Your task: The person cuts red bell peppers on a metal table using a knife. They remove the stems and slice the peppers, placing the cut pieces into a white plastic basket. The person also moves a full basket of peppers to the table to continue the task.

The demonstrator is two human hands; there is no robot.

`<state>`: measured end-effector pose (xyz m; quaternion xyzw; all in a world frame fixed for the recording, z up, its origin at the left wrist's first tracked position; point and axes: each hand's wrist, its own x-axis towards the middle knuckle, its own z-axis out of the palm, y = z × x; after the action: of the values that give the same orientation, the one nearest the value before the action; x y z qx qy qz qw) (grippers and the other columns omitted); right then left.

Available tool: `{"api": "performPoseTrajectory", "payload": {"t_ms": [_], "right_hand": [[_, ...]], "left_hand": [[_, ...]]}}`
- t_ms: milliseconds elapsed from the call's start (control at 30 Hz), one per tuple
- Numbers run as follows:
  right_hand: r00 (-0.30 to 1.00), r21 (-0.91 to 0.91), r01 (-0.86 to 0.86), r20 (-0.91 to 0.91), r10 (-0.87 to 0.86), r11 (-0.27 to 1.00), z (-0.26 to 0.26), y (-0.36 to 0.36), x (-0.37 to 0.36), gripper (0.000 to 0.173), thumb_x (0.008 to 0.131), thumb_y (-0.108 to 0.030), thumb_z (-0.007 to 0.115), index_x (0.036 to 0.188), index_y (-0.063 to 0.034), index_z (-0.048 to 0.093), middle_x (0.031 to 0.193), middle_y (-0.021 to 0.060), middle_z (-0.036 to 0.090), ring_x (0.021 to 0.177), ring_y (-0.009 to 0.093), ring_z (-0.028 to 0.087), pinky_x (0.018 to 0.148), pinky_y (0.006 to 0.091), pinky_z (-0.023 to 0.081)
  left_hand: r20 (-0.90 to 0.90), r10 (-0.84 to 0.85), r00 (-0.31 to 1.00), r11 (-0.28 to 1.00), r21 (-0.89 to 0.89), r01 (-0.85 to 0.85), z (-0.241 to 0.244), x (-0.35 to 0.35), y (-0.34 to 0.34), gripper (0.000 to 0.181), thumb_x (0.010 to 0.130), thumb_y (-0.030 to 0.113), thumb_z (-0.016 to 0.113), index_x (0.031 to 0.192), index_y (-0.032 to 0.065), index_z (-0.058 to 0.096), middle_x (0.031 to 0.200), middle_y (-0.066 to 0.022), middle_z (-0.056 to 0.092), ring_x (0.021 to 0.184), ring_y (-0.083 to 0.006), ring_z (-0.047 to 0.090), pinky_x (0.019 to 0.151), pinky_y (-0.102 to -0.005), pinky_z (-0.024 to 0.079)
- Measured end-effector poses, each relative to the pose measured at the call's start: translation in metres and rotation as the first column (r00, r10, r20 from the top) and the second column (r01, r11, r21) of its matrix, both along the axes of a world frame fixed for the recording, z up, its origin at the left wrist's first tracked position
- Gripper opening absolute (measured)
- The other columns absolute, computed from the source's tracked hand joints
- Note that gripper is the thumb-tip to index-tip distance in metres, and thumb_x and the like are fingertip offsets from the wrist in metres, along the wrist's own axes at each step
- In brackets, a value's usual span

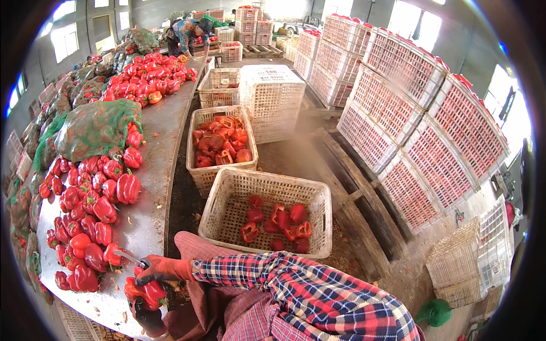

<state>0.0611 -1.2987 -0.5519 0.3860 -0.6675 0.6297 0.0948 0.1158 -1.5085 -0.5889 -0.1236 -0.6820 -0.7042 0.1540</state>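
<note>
My right hand [164, 269], in a red and black glove, grips a knife [128, 257] whose metal blade points left over the table edge. Its dark fingertips also touch a red bell pepper [151, 295]. From below, my left hand [147, 317], in a dark glove, holds that pepper; part of this hand is hidden. A pile of whole red bell peppers [91, 215] lies on the metal table [147, 187] just beyond my hands. Beside my leg stands a plastic crate [222, 202] with several cut pepper pieces [279, 217] at its bottom.
A second crate [194, 166] is filled with cut peppers. Upturned white crates [273, 111] stand behind it. Stacked crates of peppers [396, 123] rest on wooden pallets [362, 230] at right. A green mesh sack [98, 128] lies on the table. Another person [187, 34] bends over its far end.
</note>
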Motion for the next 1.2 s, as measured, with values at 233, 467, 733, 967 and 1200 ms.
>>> {"api": "performPoseTrajectory", "payload": {"t_ms": [233,467,733,967,1200], "right_hand": [[0.477,-0.833,0.155,0.534,0.698,0.531,0.009,0.009,0.036,0.046,0.086,-0.042,0.057,0.111,-0.0038,0.053,0.092,0.0081,0.061,0.085,0.019,0.061,0.070,0.0316,0.051],[0.511,-0.791,0.103,0.562,0.650,0.603,0.034,0.010,0.038,0.036,0.092,-0.034,0.048,0.106,-0.0010,0.055,0.094,0.0121,0.062,0.080,0.024,0.062,0.071,0.0321,0.050],[0.616,-0.656,-0.063,0.568,0.546,0.753,-0.006,0.023,0.007,0.035,0.096,-0.032,0.042,0.098,-0.0002,0.057,0.089,0.0144,0.062,0.065,0.020,0.062,0.053,0.0278,0.050],[0.669,-0.155,-0.243,0.688,0.281,0.958,0.090,0.041,0.041,0.046,0.089,-0.028,0.052,0.125,0.0002,0.048,0.095,0.0057,0.061,0.073,0.010,0.058,0.060,0.0220,0.047],[0.792,-0.180,-0.167,0.562,0.241,0.969,0.047,0.037,0.028,0.041,0.086,-0.020,0.058,0.121,0.0009,0.053,0.094,0.0027,0.059,0.079,0.007,0.054,0.066,0.0207,0.046]], "left_hand": [[0.272,-0.107,0.956,0.710,0.694,-0.118,0.024,-0.006,-0.018,0.044,0.080,0.019,0.063,0.118,-0.0010,0.053,0.113,-0.0147,0.059,0.101,-0.0260,0.058,0.089,-0.0343,0.047],[0.225,0.167,0.960,0.984,0.020,-0.176,-0.031,-0.029,-0.075,0.041,0.074,0.003,0.064,0.114,0.0018,0.055,0.109,-0.0107,0.055,0.095,-0.0238,0.055,0.082,-0.0335,0.047],[-0.026,0.462,0.887,0.864,-0.215,-0.456,0.123,0.062,0.030,0.042,0.076,0.003,0.063,0.116,-0.0008,0.053,0.103,-0.0174,0.058,0.092,-0.0307,0.058,0.083,-0.0351,0.046],[0.313,0.043,0.949,0.913,-0.397,0.089,0.141,0.050,0.081,0.027,0.082,0.013,0.061,0.105,-0.0004,0.060,0.078,-0.0091,0.063,0.070,-0.0143,0.061,0.062,-0.0283,0.048],[0.397,0.000,0.918,0.994,-0.098,0.043,0.088,0.036,0.103,0.013,0.086,0.004,0.051,0.098,-0.0002,0.055,0.075,-0.0002,0.058,0.066,-0.0033,0.052,0.054,-0.0195,0.044]]}}
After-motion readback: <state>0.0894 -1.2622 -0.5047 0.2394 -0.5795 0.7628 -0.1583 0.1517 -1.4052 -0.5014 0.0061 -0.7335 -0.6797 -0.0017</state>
